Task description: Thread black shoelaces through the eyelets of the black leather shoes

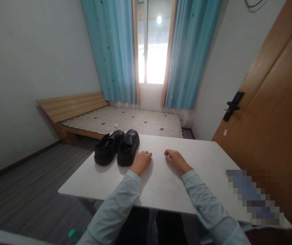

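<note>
A pair of black leather shoes stands side by side on the far left part of a white table, toes pointing away from me. My left hand rests on the tabletop just right of the right shoe, fingers curled, holding nothing. My right hand lies on the table about a hand's width further right, loosely curled and empty. Both arms wear light blue sleeves.
A low wooden bed with a patterned mattress lies beyond the table under a window with blue curtains. A wooden door with a black handle stands at the right. A blurred patch covers the table's right corner.
</note>
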Action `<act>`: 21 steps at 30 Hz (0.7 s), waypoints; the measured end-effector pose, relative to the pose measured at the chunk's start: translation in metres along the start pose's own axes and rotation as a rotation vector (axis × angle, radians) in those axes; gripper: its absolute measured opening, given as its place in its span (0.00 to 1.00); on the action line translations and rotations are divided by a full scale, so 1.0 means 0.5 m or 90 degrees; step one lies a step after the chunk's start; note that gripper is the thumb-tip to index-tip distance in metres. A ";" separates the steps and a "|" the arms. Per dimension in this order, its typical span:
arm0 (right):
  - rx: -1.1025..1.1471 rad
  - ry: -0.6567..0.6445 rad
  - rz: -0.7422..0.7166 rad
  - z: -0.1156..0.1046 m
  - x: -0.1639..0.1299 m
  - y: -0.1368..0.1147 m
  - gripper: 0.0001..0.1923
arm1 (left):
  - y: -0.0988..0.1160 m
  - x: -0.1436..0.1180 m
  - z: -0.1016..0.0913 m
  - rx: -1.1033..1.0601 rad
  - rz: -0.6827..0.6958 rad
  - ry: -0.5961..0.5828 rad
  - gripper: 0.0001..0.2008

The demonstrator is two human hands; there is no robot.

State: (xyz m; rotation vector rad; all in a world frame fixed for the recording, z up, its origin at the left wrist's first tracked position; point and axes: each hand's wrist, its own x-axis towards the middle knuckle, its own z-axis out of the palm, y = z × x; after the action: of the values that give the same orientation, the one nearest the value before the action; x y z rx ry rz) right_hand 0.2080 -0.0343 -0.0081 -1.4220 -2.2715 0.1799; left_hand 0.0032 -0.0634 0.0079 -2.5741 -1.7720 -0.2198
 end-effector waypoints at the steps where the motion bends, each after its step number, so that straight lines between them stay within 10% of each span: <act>1: 0.001 0.000 0.000 -0.001 -0.001 -0.001 0.09 | 0.001 -0.001 -0.004 0.001 -0.007 0.006 0.13; 12: 0.009 -0.002 -0.001 0.000 -0.003 0.000 0.08 | 0.006 -0.049 -0.078 0.096 -0.204 0.335 0.14; 16: 0.003 -0.003 0.003 -0.001 -0.003 0.000 0.09 | -0.036 -0.083 -0.078 0.085 -0.278 0.313 0.18; 21: 0.004 -0.006 0.006 -0.004 0.000 -0.006 0.09 | -0.109 -0.100 -0.089 0.041 -0.154 0.169 0.21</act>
State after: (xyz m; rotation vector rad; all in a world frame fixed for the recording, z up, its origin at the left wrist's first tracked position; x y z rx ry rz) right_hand 0.2064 -0.0358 -0.0052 -1.4327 -2.2693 0.1963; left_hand -0.0698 -0.0939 0.0419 -2.1644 -1.9441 -0.4750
